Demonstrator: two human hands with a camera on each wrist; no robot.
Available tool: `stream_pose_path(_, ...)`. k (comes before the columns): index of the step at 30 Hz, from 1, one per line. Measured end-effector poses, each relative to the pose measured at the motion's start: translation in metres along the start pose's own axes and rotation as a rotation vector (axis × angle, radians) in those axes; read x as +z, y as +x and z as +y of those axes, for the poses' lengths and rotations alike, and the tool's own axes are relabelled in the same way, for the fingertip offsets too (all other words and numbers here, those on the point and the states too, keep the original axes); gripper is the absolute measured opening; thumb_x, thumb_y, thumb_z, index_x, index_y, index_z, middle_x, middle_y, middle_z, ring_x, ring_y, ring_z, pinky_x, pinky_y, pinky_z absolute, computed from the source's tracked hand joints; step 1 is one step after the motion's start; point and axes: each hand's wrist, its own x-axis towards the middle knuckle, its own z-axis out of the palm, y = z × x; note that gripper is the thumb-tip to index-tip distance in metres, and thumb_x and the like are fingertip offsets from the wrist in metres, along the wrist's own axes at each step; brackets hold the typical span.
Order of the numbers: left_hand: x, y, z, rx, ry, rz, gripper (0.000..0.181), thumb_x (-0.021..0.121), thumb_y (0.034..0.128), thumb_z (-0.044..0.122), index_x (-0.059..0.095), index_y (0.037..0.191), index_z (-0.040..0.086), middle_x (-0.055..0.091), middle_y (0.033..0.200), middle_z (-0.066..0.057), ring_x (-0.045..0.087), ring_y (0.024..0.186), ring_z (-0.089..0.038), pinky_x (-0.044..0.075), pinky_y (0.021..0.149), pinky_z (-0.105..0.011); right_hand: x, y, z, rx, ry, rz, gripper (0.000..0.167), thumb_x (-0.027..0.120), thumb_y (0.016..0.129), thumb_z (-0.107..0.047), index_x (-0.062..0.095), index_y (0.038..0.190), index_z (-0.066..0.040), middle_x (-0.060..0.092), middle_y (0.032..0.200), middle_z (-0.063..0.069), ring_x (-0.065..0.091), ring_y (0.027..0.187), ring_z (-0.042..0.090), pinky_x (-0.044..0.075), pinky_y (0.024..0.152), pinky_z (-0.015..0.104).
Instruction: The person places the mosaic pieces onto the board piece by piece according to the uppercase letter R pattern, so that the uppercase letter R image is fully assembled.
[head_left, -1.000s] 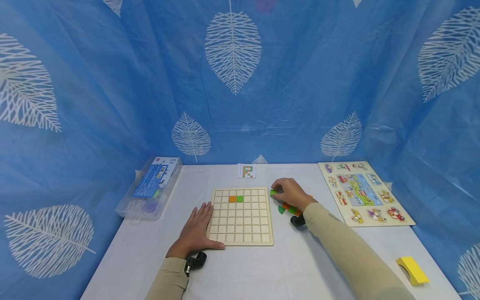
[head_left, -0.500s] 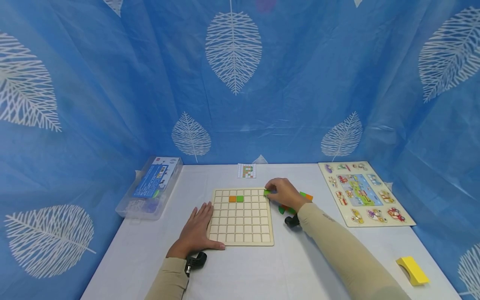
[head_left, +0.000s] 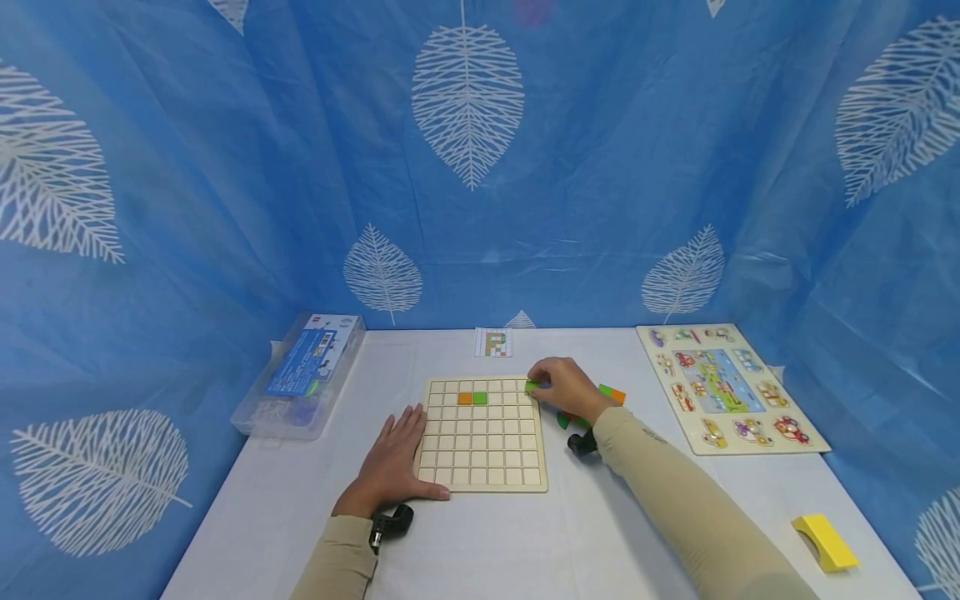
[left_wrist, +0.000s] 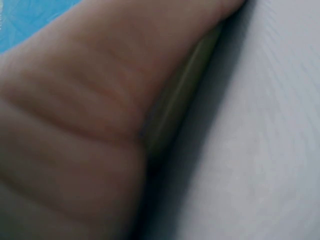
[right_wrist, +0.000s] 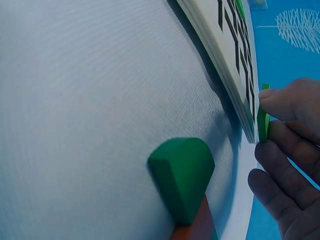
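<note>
A wooden grid board [head_left: 480, 450] lies flat on the white table. One orange square tile [head_left: 466, 398] and one green square tile [head_left: 480, 398] sit side by side in its second row. My left hand [head_left: 393, 458] rests spread along the board's left edge, its thumb at the near left corner. With thumb and fingers my right hand [head_left: 572, 387] pinches a light green tile [right_wrist: 264, 115] at the board's far right corner. Beneath that forearm lie loose pieces, among them a dark green rounded piece [right_wrist: 182, 175] and an orange piece [head_left: 613, 394].
A small pattern card [head_left: 493, 342] lies behind the board. To the left stands a clear plastic box [head_left: 311, 379]. On the right are a picture puzzle board [head_left: 720, 392] and a yellow arch block [head_left: 825, 542]. A blue leaf-print curtain [head_left: 570, 167] encloses the table.
My right hand has moved left with the green tile, from beside the board to over its far right corner, uncovering some loose pieces. My left hand stays where it was.
</note>
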Motion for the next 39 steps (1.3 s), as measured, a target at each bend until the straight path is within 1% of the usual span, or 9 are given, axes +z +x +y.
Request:
stream_pose_path(10, 0.000, 0.000, -0.001, 0.004, 0.005, 0.005, 0.148, 0.080, 0.0596, 0.087, 0.027, 0.164, -0.003, 0.024, 0.171, -0.017, 0.014, 0.159, -0.033, 0.009, 0.127, -0.053, 0.001, 0.000, 0.001, 0.014, 0.007, -0.001, 0.020, 0.084, 0.092, -0.010, 0.078, 0.111, -0.008, 0.071, 0.104, -0.001, 0.068, 0.096, 0.016, 0.059, 0.087, 0.039)
stream_pose_path(17, 0.002, 0.000, -0.003, 0.017, 0.005, 0.027, 0.147, 0.080, 0.0595, 0.087, 0.030, 0.163, -0.005, 0.027, 0.170, -0.018, 0.017, 0.158, -0.034, 0.012, 0.126, -0.055, 0.003, 0.000, 0.000, 0.027, 0.014, -0.007, 0.020, 0.084, 0.092, -0.011, 0.078, 0.111, -0.010, 0.071, 0.104, -0.002, 0.067, 0.095, 0.014, 0.058, 0.087, 0.038)
stream_pose_path(21, 0.002, 0.001, -0.004, 0.013, 0.009, 0.017, 0.148, 0.079, 0.0597, 0.088, 0.028, 0.164, -0.004, 0.025, 0.170, -0.017, 0.015, 0.158, -0.033, 0.011, 0.127, -0.054, 0.002, -0.001, 0.000, 0.028, 0.007, -0.003, 0.020, 0.084, 0.092, -0.011, 0.078, 0.111, -0.009, 0.071, 0.104, -0.002, 0.067, 0.095, 0.015, 0.058, 0.087, 0.038)
stream_pose_path(26, 0.003, 0.001, -0.004, 0.012, 0.012, 0.021, 0.148, 0.079, 0.0593, 0.088, 0.029, 0.164, -0.004, 0.026, 0.170, -0.018, 0.016, 0.158, -0.033, 0.012, 0.126, -0.054, 0.000, -0.002, 0.004, 0.033, -0.008, 0.009, 0.020, 0.085, 0.092, -0.011, 0.078, 0.110, -0.009, 0.071, 0.103, -0.001, 0.068, 0.094, 0.015, 0.059, 0.085, 0.038)
stream_pose_path(33, 0.004, 0.001, -0.004, -0.002, 0.011, 0.001, 0.149, 0.078, 0.0589, 0.089, 0.026, 0.165, -0.002, 0.023, 0.171, -0.015, 0.012, 0.159, -0.030, 0.009, 0.127, -0.051, -0.003, -0.006, 0.009, 0.062, -0.020, 0.010, 0.017, 0.083, 0.093, -0.012, 0.078, 0.109, -0.009, 0.071, 0.103, 0.000, 0.068, 0.094, 0.015, 0.059, 0.086, 0.038)
stream_pose_path(39, 0.003, 0.000, -0.003, 0.007, 0.000, 0.019, 0.149, 0.080, 0.0589, 0.087, 0.027, 0.164, -0.004, 0.026, 0.170, -0.017, 0.015, 0.158, -0.033, 0.012, 0.127, -0.054, -0.007, -0.009, 0.015, 0.078, -0.025, 0.003, 0.018, 0.083, 0.093, -0.011, 0.078, 0.110, -0.008, 0.072, 0.104, 0.000, 0.069, 0.096, 0.016, 0.059, 0.088, 0.039)
